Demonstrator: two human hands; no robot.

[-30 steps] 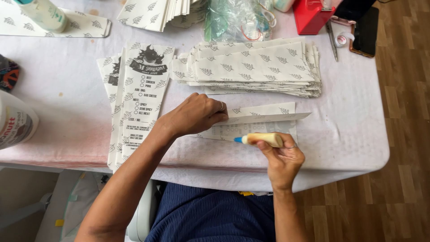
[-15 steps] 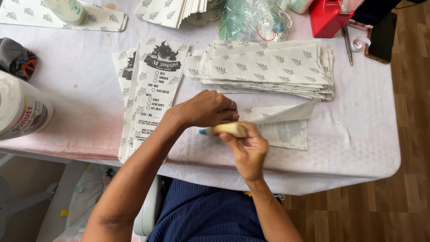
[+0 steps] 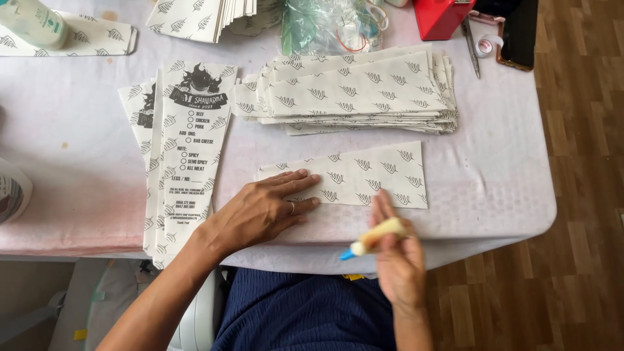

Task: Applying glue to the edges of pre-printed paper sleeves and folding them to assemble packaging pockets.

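My left hand (image 3: 266,209) lies flat with fingers spread on the left end of a folded white paper pouch with a leaf pattern (image 3: 364,175), pressing it to the table. My right hand (image 3: 398,260) hovers just below the pouch's front edge. It holds a small cream glue bottle with a blue tip (image 3: 374,238), the tip pointing left and off the paper.
A stack of printed pouches (image 3: 185,149) lies to the left and a pile of leaf-patterned sheets (image 3: 357,91) behind. More sheets (image 3: 201,16), a plastic bag with rubber bands (image 3: 331,26), a red box (image 3: 445,16), a phone (image 3: 518,32) and a pale bottle (image 3: 32,23) line the back. The table edge runs just below my hands.
The pouch's raised flap has been pressed down flat. My left hand opened from a fist to a flat palm. My right hand drew the glue bottle back toward me, off the paper.
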